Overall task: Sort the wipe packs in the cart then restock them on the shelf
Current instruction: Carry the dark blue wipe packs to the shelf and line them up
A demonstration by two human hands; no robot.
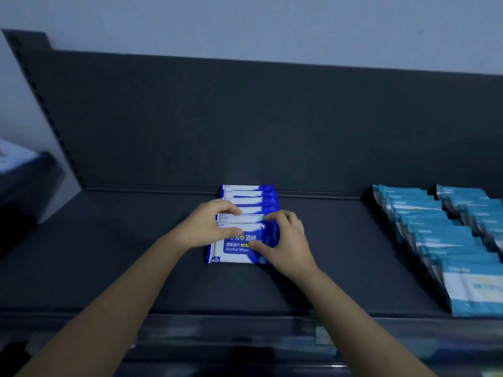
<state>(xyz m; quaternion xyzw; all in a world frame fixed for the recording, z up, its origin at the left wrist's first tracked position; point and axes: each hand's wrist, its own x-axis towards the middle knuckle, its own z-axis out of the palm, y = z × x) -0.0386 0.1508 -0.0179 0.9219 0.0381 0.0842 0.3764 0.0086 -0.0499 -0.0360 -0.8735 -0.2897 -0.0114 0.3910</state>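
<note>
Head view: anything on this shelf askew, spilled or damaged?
Nothing stands out. The dark blue alcohol wipe packs lie in one overlapped row on the shelf, with the left hand and right hand gripping the front ones. The light blue packs sit in neat rows at right.

Front blue wipe pack point(234, 250): "Alcohol Wipes" (Chinese characters above).

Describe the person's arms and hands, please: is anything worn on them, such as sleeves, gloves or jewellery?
No sleeve appears on the left arm or the right arm as far as the picture shows. The left hand and the right hand wear no gloves. No watch, bracelet or ring can be seen, though the picture is dim and slightly blurred.
</note>
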